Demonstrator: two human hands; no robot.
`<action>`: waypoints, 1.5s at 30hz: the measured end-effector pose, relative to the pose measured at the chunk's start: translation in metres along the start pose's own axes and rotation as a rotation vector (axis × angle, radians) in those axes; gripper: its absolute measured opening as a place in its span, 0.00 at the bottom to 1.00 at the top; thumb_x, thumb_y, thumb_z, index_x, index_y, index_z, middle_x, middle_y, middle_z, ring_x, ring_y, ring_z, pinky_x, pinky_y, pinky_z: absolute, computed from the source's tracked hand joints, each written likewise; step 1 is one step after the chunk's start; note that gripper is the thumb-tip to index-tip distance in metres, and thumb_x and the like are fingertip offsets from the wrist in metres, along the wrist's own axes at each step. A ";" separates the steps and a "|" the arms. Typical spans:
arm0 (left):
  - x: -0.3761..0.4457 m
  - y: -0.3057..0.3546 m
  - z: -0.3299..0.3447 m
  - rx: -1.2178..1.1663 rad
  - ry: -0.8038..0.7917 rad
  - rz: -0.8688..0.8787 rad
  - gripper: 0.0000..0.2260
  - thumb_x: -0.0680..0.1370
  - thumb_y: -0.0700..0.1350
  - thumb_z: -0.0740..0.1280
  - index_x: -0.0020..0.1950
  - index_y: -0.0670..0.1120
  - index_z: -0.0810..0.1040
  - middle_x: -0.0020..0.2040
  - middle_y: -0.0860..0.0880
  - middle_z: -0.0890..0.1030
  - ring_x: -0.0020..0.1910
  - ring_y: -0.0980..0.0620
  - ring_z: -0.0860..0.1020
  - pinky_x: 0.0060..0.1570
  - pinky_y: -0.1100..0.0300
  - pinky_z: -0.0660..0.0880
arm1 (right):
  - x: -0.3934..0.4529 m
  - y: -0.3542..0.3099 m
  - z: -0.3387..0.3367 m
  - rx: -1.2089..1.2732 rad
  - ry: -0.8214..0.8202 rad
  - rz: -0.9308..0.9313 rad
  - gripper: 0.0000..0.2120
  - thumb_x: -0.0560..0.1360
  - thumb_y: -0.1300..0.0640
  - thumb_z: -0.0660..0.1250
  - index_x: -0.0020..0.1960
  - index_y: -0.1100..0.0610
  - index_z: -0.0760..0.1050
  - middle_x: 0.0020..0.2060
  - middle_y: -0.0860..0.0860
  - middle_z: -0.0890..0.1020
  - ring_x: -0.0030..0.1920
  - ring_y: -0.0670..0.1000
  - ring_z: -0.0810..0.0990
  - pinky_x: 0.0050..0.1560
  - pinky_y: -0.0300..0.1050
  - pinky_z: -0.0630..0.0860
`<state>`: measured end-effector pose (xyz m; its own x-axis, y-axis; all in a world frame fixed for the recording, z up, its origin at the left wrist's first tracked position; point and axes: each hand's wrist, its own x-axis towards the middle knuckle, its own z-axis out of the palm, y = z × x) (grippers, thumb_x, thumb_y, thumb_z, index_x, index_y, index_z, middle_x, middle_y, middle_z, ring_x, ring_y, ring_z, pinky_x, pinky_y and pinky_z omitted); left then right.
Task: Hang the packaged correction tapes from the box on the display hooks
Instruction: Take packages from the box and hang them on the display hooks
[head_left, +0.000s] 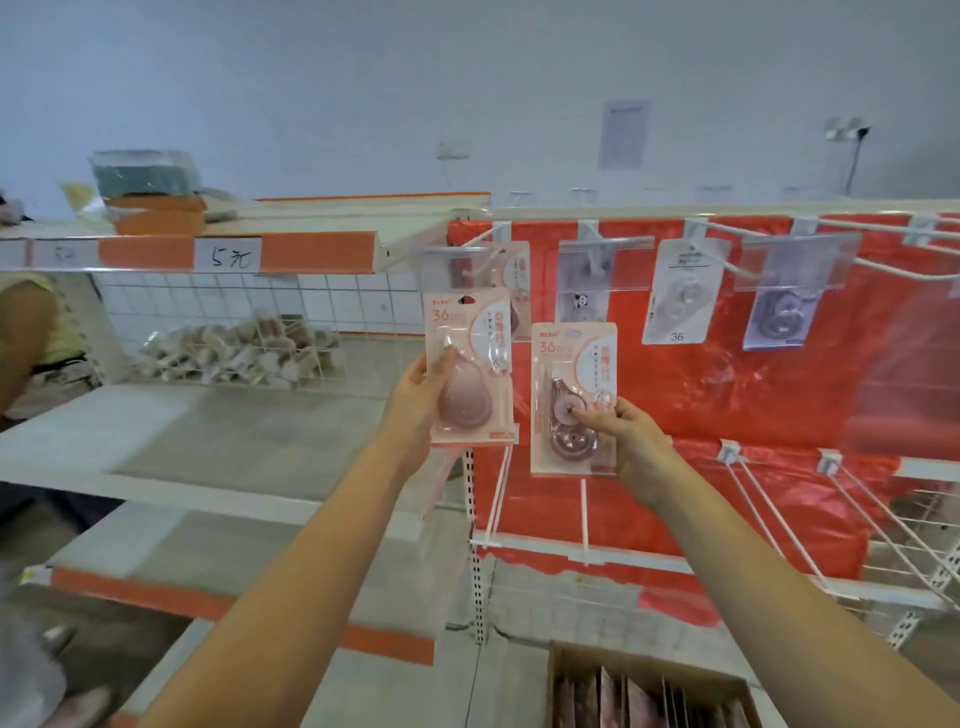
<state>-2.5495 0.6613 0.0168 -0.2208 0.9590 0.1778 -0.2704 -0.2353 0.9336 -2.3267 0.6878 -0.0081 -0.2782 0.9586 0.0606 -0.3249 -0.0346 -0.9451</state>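
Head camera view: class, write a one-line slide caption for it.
Left hand and right hand each hold a pink packaged correction tape up toward the display hooks.

Both arms raised, left grip (421, 395) and right grip (623, 436) clenched.
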 end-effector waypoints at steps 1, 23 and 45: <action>0.004 0.001 -0.001 0.010 -0.014 0.007 0.12 0.72 0.52 0.69 0.53 0.50 0.78 0.48 0.48 0.85 0.48 0.46 0.83 0.56 0.44 0.76 | 0.003 0.000 0.002 0.004 0.000 -0.012 0.10 0.72 0.68 0.67 0.50 0.58 0.75 0.38 0.49 0.85 0.37 0.47 0.84 0.36 0.39 0.80; 0.026 0.014 -0.013 0.049 -0.153 0.121 0.13 0.69 0.55 0.68 0.50 0.52 0.79 0.48 0.51 0.84 0.55 0.47 0.80 0.62 0.42 0.72 | 0.025 0.018 0.033 0.007 0.051 -0.060 0.18 0.65 0.62 0.71 0.55 0.59 0.77 0.46 0.53 0.85 0.46 0.53 0.84 0.45 0.46 0.81; 0.130 -0.009 0.011 0.360 0.089 -0.007 0.13 0.79 0.53 0.63 0.57 0.47 0.77 0.52 0.49 0.78 0.53 0.51 0.76 0.52 0.58 0.71 | 0.060 0.012 0.018 0.014 0.097 -0.101 0.11 0.73 0.67 0.66 0.54 0.60 0.76 0.45 0.52 0.85 0.44 0.50 0.83 0.45 0.41 0.81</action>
<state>-2.5656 0.7897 0.0345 -0.3049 0.9391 0.1582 0.0716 -0.1430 0.9871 -2.3639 0.7397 -0.0098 -0.1545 0.9802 0.1235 -0.3597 0.0606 -0.9311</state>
